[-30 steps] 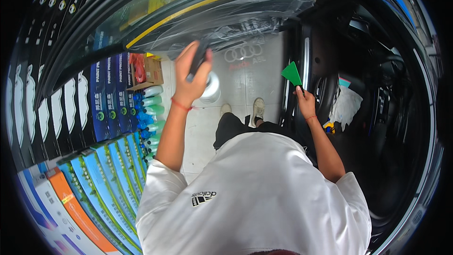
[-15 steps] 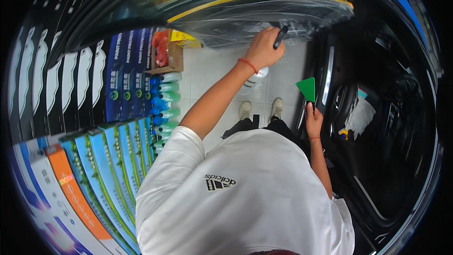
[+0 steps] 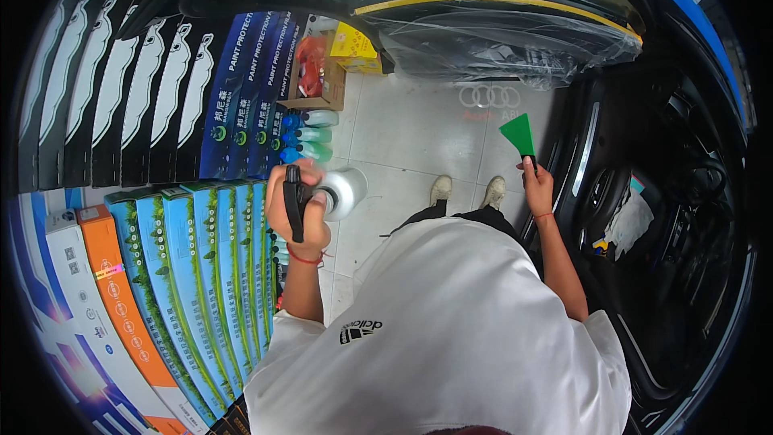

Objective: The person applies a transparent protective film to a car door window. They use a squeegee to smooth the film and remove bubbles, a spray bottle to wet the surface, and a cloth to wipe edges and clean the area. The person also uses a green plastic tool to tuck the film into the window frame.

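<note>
My left hand [image 3: 298,201] is wrapped round the neck of a spray bottle [image 3: 348,192] with a white, translucent body and a black trigger head. The bottle is tilted, its body pointing right over the floor. On the right, my right hand [image 3: 538,187] grips the handle of a green squeegee [image 3: 518,135], whose wide flat blade points up and away from me. Ahead of both hands is a car door [image 3: 483,47], its inner panel covered in clear plastic film with yellow tape [image 3: 499,2] along the window edge. Neither hand touches the door.
Tall boxes [image 3: 201,274] stand along the left, with bottles [image 3: 310,145] and an open carton [image 3: 326,89] of red items beyond. To the right is the open car interior [image 3: 668,298], where a grey cloth [image 3: 630,225] lies. Tiled floor [image 3: 386,133] lies below me.
My left hand has drawn back from the door, down and to the left, with the spray bottle. My right hand keeps the squeegee in nearly the same place. The view has shifted slightly.
</note>
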The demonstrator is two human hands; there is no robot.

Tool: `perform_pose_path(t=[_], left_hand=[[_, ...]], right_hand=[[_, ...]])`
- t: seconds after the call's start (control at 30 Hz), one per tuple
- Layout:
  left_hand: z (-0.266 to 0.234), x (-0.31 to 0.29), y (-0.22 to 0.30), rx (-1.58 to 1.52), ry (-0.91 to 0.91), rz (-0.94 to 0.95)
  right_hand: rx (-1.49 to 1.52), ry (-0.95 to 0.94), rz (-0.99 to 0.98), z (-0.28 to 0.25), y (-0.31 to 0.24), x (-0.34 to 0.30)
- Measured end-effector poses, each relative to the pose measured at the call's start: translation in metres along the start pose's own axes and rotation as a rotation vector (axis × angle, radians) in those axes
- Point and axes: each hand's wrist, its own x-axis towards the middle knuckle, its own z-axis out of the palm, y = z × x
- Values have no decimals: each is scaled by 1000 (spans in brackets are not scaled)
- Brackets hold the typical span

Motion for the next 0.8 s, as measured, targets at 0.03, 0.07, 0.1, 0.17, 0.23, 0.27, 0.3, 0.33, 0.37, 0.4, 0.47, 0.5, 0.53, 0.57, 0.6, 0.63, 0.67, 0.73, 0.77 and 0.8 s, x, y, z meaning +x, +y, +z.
perform_pose_path(t=[0.03,0.07,0.1,0.17,0.23,0.27,0.3,0.33,0.37,0.4,0.47,0.5,0.53,0.57,0.6,0.63,0.67,0.73,0.77,0.8], left_hand=[[5,5,2,-8,21,24],[10,10,-1,-23,39,52],[9,12,-12,54,-65,74],[21,22,-34,49,-203,-78],[48,30,-56,3,-287,-228],[63,32,-63,-19,-315,-256],[72,39,-62,43,-304,-113],[81,38,-73,-32,-186,-156],[89,30,-93,-110,-72,-206],[99,33,-101,-194,30,-255],[108,43,-111,-305,41,-407],[121,49,-102,-373,15,-399],[139,54,-81,-468,-11,-342],[154,60,-66,-374,-71,-198],[166,64,-58,-351,-128,-137],[179,68,-51,-329,-183,-75],[193,72,-50,-323,-248,-111],[228,87,-51,-291,-367,-183],[251,95,-54,-321,-371,-89],[272,101,-43,-370,-377,-55]], right_hand=[[-75,-50,86,-2,-5,1],[-73,-47,65,1,-6,2],[-69,-51,41,6,-7,3],[-72,-69,33,12,-19,0],[-125,-70,14,14,-24,-6],[-153,-60,12,11,-24,-11],[-158,-51,-3,7,-24,-18],[-170,-40,15,4,-24,-22],[-185,-26,39,-3,-22,-30],[-196,-1,67,-11,-18,-37],[-180,82,68,-24,-4,-53],[-195,137,84,-31,8,-61],[-220,197,103,-42,17,-71],[-182,240,122,-49,7,-82],[-134,333,84,-54,10,-87],[-144,357,135,-62,8,-91],[-153,375,183,-69,7,-94],[-139,467,181,-76,26,-103],[-134,507,173,-80,34,-104],[-140,502,222,-83,39,-106]])
